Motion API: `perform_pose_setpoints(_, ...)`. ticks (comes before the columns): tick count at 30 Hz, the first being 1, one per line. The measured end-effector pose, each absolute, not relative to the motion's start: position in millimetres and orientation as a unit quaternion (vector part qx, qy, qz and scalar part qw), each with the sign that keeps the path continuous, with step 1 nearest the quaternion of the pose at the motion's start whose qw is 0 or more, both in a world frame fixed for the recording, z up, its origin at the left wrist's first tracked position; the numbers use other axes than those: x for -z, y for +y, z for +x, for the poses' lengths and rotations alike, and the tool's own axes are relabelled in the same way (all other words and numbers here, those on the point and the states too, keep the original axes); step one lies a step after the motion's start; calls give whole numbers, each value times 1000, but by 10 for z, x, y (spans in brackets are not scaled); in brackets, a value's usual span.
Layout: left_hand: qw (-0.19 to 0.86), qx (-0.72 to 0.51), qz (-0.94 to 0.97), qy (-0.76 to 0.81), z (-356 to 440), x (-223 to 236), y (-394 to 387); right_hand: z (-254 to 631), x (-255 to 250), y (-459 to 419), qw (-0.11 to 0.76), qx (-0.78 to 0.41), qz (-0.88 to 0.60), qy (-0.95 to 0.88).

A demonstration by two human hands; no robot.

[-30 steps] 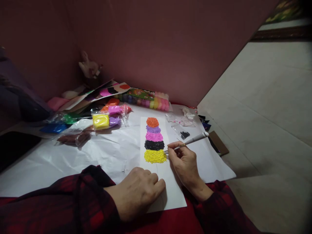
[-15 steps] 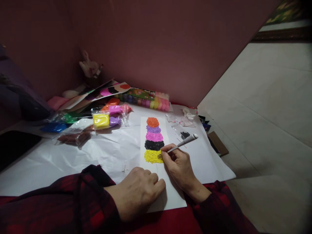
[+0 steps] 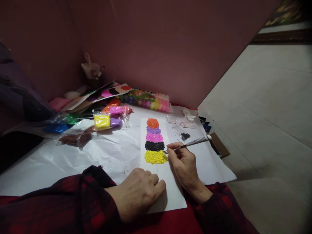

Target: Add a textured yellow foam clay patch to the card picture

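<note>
Since half a second ago the right hand has slid a little to the right, drawing the fork from over the yellow band out to its edge and tipping the handle lower, while the left hand stays put. From the left, a dark flat slab lies on the white covering, then a heap of packets: a blue packet, a green packet, a brown packet and a yellow packet with purple and pink lumps beside it. Behind them lean patched sheets and a green-labelled pack. Nearer, the left hand rests loosely curled, covering part of the paper strip; its fingertips are hidden, so I cannot tell whether it holds anything. That strip lies in the middle, in front of the person, carrying five ridged bands, orange at the far end, then purple, pink, black and, nearest, the yellow band, the widest of them. The right hand, apart from the left, pinches the fork near its tines, which meet the yellow band's right edge. Beyond that hand lie a clear bag of pale bits and a small bag of black bits.
</note>
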State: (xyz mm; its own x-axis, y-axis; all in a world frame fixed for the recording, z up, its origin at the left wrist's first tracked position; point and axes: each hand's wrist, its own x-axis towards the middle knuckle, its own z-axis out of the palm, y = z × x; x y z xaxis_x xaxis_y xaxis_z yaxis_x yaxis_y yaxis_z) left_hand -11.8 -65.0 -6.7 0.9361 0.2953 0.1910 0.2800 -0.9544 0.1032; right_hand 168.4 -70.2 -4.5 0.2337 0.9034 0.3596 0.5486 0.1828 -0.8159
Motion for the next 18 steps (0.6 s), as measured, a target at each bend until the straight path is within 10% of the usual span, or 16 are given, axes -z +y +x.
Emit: perform_pose_setpoints(18, 30, -112, 979, 169, -108, 67, -645, 1666, 42, -719, 517, -230, -590, -577)
